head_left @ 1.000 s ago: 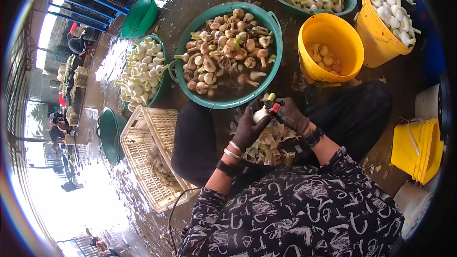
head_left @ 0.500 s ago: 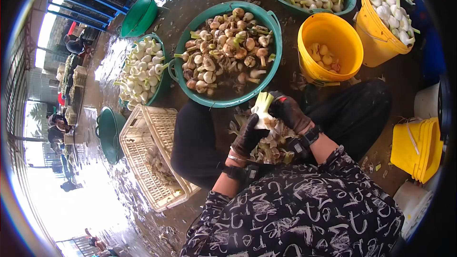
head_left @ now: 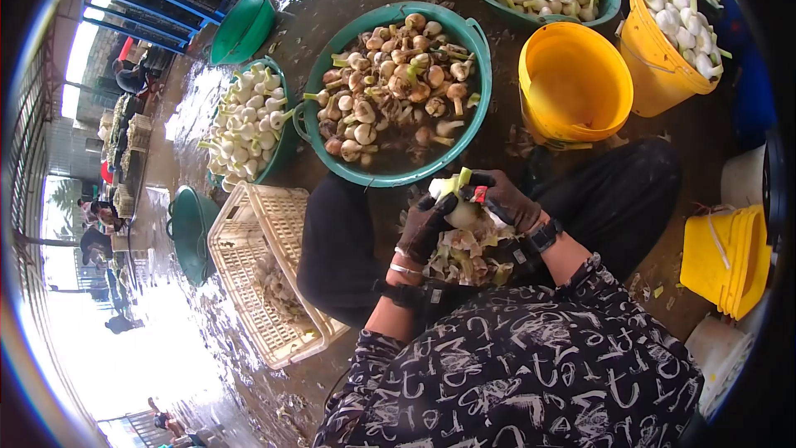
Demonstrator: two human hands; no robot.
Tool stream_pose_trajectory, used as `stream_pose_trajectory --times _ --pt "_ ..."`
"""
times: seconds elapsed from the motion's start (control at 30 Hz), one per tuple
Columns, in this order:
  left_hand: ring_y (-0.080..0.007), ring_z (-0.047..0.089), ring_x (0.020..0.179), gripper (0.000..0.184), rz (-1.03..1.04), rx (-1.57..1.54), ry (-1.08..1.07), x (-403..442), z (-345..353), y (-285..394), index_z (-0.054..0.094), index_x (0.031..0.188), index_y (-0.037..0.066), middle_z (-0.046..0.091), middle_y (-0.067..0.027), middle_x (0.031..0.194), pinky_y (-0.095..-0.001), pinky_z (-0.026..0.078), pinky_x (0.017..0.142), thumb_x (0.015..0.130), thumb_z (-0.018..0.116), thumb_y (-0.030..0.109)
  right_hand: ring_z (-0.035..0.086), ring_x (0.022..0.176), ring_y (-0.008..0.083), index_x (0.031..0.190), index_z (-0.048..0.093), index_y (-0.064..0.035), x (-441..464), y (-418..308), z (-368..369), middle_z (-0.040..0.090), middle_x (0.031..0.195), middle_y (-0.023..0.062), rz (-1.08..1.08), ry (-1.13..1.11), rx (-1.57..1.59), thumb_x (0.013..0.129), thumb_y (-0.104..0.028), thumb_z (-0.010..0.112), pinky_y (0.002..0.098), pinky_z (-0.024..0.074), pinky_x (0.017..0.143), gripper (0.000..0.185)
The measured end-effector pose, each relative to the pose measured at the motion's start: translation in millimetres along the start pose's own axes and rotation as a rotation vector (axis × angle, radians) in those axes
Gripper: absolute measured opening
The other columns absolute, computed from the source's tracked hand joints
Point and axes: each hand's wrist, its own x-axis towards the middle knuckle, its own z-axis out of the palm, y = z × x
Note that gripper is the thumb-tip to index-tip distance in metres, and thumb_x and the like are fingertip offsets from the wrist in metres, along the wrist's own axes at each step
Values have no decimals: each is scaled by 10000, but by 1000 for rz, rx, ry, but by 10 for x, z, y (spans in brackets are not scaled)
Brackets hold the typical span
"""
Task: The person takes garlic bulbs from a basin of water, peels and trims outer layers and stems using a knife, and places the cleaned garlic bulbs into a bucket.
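Observation:
My left hand (head_left: 422,228), in a dark glove, is closed around the side of a peeled white garlic bulb (head_left: 465,215) with a cut pale-green stem. My right hand (head_left: 512,202), gloved too, grips the same bulb from the other side. A small red item (head_left: 480,194) shows at my right fingers; I cannot make out what it is. Below my hands, a heap of loose garlic skins (head_left: 468,255) lies between my legs. In front of me stands a large green tub (head_left: 313,145) of brown, unpeeled garlic bulbs (head_left: 406,75).
A yellow bucket (head_left: 531,75) stands right of the tub. Peeled garlic fills a green basin (head_left: 612,7), another yellow bucket (head_left: 655,83) and a basin at left (head_left: 286,129). A cream crate (head_left: 240,236) lies by my left knee. Yellow pails (head_left: 720,261) sit at right.
The garlic bulb has turned and sits slightly lower, its stem now shorter. My fingers have shifted around it. Round bulbs seen inside the near yellow bucket no longer show.

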Motion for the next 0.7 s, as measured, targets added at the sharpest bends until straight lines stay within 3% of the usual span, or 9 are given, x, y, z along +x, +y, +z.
stream_pose_trajectory --times 0.03,0.17,0.2,0.3,0.37,0.4,0.47,0.6,0.7 --pt "-116 595 882 335 60 90 78 30 -7 -18 598 1100 15 630 -32 989 -248 481 785 823 676 186 523 736 46 983 644 -12 24 76 25 598 831 -26 -70 100 -48 835 -124 631 222 431 652 186" --pt "-101 583 826 239 275 266 93 23 -4 -99 628 1001 3 644 -15 909 -254 471 766 788 696 89 535 690 66 911 631 6 50 95 -18 604 816 5 -47 426 108 822 -74 634 221 437 627 119" --pt "-127 594 802 222 351 593 -21 -76 -2 -63 639 982 13 651 -42 885 -265 471 760 767 689 34 535 690 66 911 631 6 66 114 -74 604 816 5 -47 429 109 822 -74 634 221 437 627 119" --pt "-163 610 831 238 202 1038 -307 -313 -32 -115 652 957 36 651 -85 905 -283 474 776 735 723 80 590 732 103 976 621 -28 119 145 -207 631 856 22 -136 636 336 826 -60 606 225 476 673 155" --pt "-184 612 895 368 -166 1660 -396 -376 -55 -198 631 1037 62 643 -115 957 -298 472 807 703 760 151 592 745 100 969 618 -37 97 61 -232 633 865 21 -131 602 367 819 -58 621 224 478 682 152" --pt "-184 612 895 368 -167 1664 -398 -372 -134 -237 631 1037 62 643 -115 957 -298 472 807 703 760 151 595 759 97 963 616 -45 89 47 -240 634 873 21 -128 571 398 812 -55 636 222 480 691 152" --pt "-239 632 792 521 270 1333 -93 -330 -303 -317 585 1122 73 646 -114 965 -339 501 735 700 756 327 588 769 87 936 608 -50 101 69 -222 625 859 13 -142 548 316 810 -55 643 218 475 697 130" --pt "-192 627 823 404 513 820 177 -25 80 132 588 1113 57 643 -84 914 -305 494 728 760 722 203 541 746 74 891 580 -19 68 -20 -38 580 815 2 -164 413 94 788 -6 636 218 456 699 118" --pt "-168 619 815 243 288 619 -3 125 29 124 623 1021 46 632 -59 834 -298 488 710 800 678 128 540 741 76 893 576 -11 86 128 -109 576 794 -7 -180 419 36 803 -79 646 222 458 684 133"
